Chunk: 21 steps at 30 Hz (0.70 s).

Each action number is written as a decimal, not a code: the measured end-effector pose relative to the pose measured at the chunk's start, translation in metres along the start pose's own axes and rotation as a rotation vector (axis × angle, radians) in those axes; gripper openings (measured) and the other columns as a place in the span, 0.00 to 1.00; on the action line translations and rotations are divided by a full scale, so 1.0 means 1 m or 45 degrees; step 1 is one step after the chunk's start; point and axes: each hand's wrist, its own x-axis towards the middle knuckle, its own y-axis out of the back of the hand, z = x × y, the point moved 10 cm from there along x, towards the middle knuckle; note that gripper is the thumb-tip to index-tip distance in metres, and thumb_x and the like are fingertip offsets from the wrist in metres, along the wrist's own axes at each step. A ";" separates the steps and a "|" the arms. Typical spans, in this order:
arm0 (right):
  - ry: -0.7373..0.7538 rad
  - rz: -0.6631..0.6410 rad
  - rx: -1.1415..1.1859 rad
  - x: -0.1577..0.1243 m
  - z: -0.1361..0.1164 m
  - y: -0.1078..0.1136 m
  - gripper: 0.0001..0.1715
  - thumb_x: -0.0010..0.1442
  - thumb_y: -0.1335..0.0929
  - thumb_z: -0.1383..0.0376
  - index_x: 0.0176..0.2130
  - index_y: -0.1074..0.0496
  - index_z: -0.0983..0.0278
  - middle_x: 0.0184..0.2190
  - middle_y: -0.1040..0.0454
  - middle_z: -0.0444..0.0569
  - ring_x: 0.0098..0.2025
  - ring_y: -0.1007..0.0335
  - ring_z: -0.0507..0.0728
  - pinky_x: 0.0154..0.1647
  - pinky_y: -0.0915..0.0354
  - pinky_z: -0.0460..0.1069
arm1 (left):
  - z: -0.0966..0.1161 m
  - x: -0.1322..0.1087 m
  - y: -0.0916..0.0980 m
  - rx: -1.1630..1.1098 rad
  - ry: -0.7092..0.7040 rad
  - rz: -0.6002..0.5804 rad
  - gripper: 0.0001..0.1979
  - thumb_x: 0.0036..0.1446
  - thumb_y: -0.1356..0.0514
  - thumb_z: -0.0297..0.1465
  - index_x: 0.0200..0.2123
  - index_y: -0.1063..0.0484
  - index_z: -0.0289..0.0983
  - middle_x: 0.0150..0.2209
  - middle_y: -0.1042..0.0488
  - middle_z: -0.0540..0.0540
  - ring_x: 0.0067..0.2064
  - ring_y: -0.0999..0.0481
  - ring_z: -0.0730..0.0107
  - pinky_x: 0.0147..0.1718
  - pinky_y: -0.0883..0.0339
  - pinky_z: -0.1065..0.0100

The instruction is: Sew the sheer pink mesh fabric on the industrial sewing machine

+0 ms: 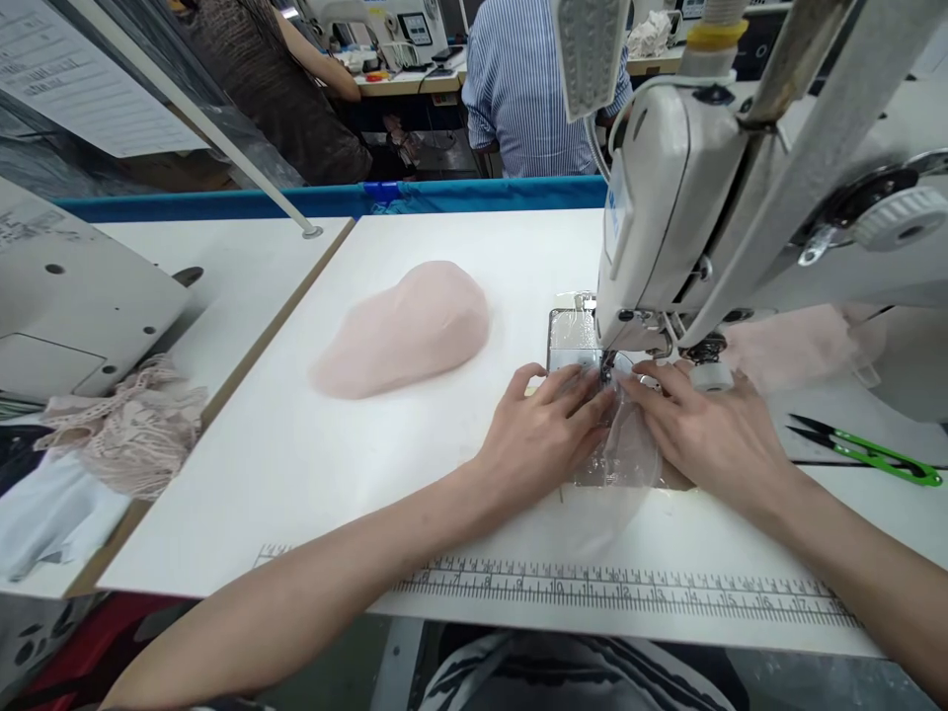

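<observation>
A sheer pale pink piece of fabric lies under the needle area of a white sewing machine and drapes toward the table's front edge. My left hand rests on the fabric's left side, its fingers spread and reaching to the presser foot. On the other side, my right hand has bent fingers closed on the fabric close to the foot. Its fingertips are partly hidden. Left of my hands sits a pink moulded bra cup on the white tabletop.
Green thread snips lie at the right. More pink fabric is behind my right hand. A printed ruler runs along the front edge. Bundled pink straps and white cloth lie at left. Two people sit beyond the blue cloth trough.
</observation>
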 end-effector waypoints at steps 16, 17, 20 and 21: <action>-0.022 -0.459 0.958 -0.016 -0.001 -0.001 0.10 0.65 0.40 0.66 0.39 0.30 0.61 0.30 0.27 0.44 0.26 0.33 0.52 0.23 0.42 0.45 | 0.030 -0.029 -0.006 -0.185 -0.099 -0.371 0.10 0.56 0.51 0.16 0.32 0.34 0.34 0.31 0.32 0.47 0.32 0.35 0.67 0.30 0.39 0.67; -0.015 -0.449 0.968 -0.016 -0.001 0.000 0.09 0.64 0.38 0.64 0.42 0.30 0.61 0.31 0.27 0.44 0.26 0.32 0.52 0.23 0.41 0.45 | 0.026 -0.025 -0.008 -0.264 -0.064 -0.352 0.11 0.57 0.52 0.16 0.30 0.35 0.34 0.29 0.32 0.48 0.30 0.35 0.68 0.29 0.39 0.68; 0.052 -0.381 0.898 -0.016 -0.007 0.003 0.16 0.60 0.35 0.66 0.49 0.32 0.60 0.37 0.26 0.46 0.32 0.30 0.54 0.26 0.38 0.46 | 0.011 -0.012 -0.004 -0.511 0.064 -0.307 0.13 0.54 0.55 0.16 0.28 0.35 0.34 0.28 0.31 0.49 0.28 0.34 0.71 0.25 0.40 0.71; 0.066 -0.332 0.839 -0.015 -0.008 0.005 0.16 0.59 0.35 0.68 0.49 0.31 0.60 0.38 0.26 0.46 0.33 0.29 0.54 0.27 0.37 0.46 | 0.007 -0.008 -0.001 -0.568 0.107 -0.301 0.14 0.54 0.56 0.16 0.30 0.34 0.34 0.28 0.30 0.49 0.27 0.33 0.72 0.24 0.40 0.72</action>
